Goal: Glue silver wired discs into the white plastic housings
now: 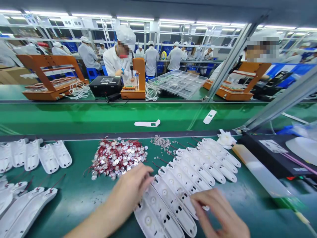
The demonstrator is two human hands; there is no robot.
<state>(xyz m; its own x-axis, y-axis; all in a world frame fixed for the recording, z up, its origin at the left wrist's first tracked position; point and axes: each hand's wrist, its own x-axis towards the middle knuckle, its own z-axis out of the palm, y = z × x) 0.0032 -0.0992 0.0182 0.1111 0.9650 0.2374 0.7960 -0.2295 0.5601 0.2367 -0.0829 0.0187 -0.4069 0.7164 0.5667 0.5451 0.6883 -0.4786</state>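
My left hand [131, 190] reaches forward with its fingers together, the tips touching the top end of a white plastic housing in the fanned row of housings [198, 170] on the green mat. My right hand [219, 213] rests low over the near housings, fingers curled down onto one of them. Just beyond my left hand lies a heap of small round metal discs with red wires [117, 158]. A small scatter of tiny silver parts [161, 142] sits behind the row.
More white housings [37, 155] lie at the left, others at the near left [22, 205]. A green conveyor belt [99, 117] carries two white parts [147, 124]. Workers in white sit opposite. A metal post [279, 102] and a black device [272, 153] stand at right.
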